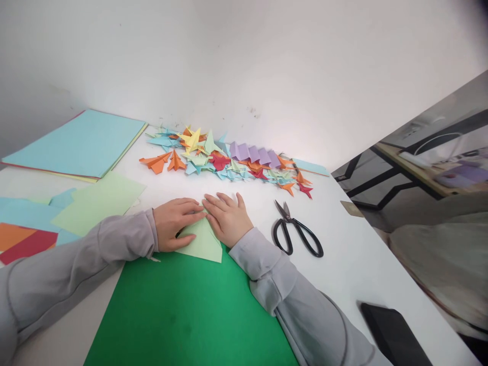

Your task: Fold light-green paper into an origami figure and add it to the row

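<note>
A pale green folded sheet of paper point(208, 243) lies at the far end of a green mat point(183, 310). My left hand point(175, 223) rests on its left part with the fingers stretched out and the thumb apart. From the other side, my right hand point(229, 218) presses flat on the paper's upper right, fingers spread. The fingertips of both hands nearly meet at the top, covering the upper part of the fold. To the right of my right hand lie black-handled scissors point(295, 226), blades slightly apart.
Along the wall sits a row of folded paper pieces point(229, 165) in several colours. A stack of large sheets point(80, 142) is at the back left, with loose coloured sheets point(101, 198) before it. A black flat device point(394, 333) lies near the table's right edge.
</note>
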### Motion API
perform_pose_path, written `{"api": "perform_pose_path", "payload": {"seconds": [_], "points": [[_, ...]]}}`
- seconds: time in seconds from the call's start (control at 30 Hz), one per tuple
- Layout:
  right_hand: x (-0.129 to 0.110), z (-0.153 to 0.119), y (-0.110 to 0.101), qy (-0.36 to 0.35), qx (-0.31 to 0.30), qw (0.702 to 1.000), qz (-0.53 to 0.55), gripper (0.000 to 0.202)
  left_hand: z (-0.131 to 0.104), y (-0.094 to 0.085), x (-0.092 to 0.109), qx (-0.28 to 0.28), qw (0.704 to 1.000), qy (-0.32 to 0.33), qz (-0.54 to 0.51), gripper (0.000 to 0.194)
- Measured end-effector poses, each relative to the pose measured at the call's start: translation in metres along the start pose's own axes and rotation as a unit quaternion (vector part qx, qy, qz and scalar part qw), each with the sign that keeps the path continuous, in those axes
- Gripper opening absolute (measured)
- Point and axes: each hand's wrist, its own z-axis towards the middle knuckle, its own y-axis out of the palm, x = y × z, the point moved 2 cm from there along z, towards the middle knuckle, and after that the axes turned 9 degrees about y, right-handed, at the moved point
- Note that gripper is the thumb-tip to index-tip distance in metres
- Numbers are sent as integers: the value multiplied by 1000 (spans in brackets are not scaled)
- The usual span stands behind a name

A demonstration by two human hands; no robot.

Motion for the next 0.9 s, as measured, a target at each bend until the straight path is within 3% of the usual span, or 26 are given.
{"api": "perform_pose_path", "payload": {"seconds": [0.3, 0.9], "points": [[2, 0, 1, 38, 17, 999, 2, 46, -1, 0, -1, -9, 1000, -4, -4, 44], [0, 1, -1, 36, -2, 999, -22, 45, -4, 2, -3, -28, 999, -18, 21, 43]]}}
